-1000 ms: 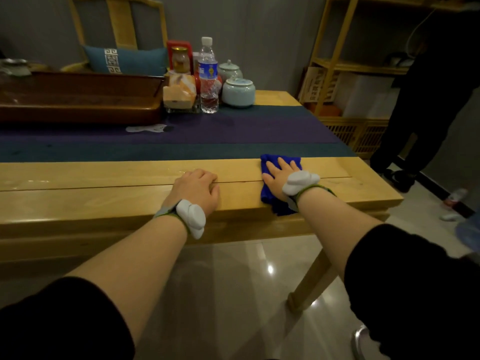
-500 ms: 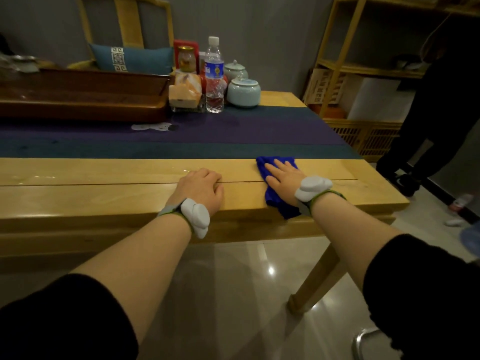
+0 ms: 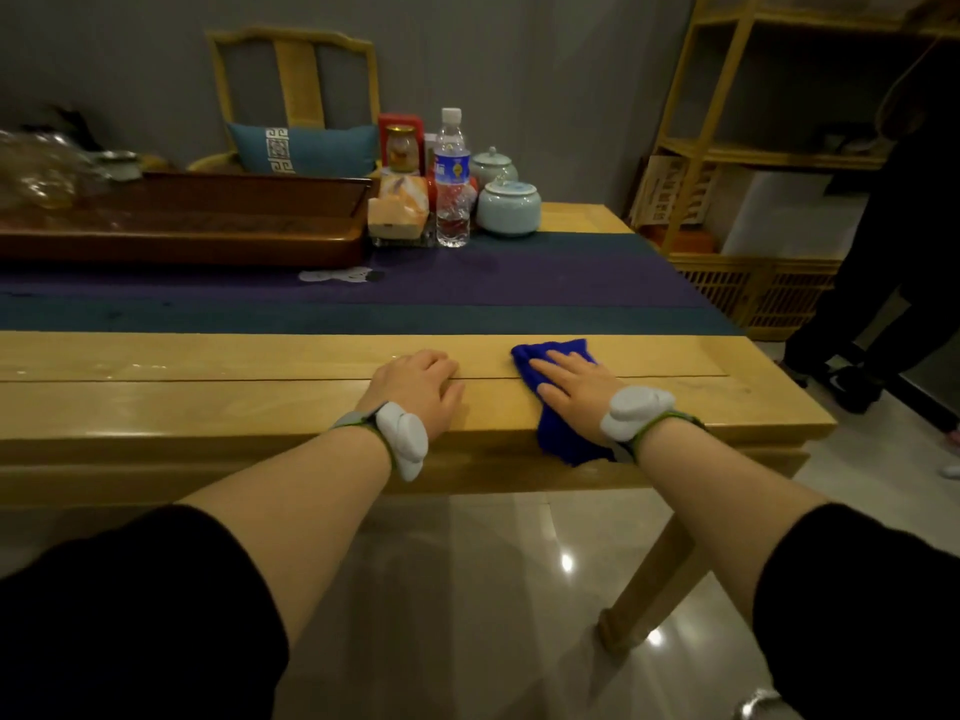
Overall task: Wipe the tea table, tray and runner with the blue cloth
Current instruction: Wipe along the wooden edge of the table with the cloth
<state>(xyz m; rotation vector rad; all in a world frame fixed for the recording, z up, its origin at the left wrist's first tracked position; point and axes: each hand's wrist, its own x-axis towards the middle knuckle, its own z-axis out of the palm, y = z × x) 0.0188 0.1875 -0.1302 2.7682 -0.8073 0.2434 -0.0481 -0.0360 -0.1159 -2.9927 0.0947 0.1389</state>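
Under your right hand (image 3: 579, 392), the blue cloth (image 3: 558, 433) lies crumpled on the yellow worktop (image 3: 208, 402), one end drooping over the near edge. Your fingers (image 3: 563, 362) lie straight, pressing it; your left hand (image 3: 415, 384) rests loosely curled beside it. Behind runs the purple runner (image 3: 519, 283).

A crumpled blue cloth (image 3: 558, 433) lies on the yellow tea table's (image 3: 208, 402) near edge, hanging over it.

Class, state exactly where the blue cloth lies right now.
In the head view, the blue cloth lies on the tea table's near edge, right of centre, pressed flat under the right hand, one end drooping over the edge.
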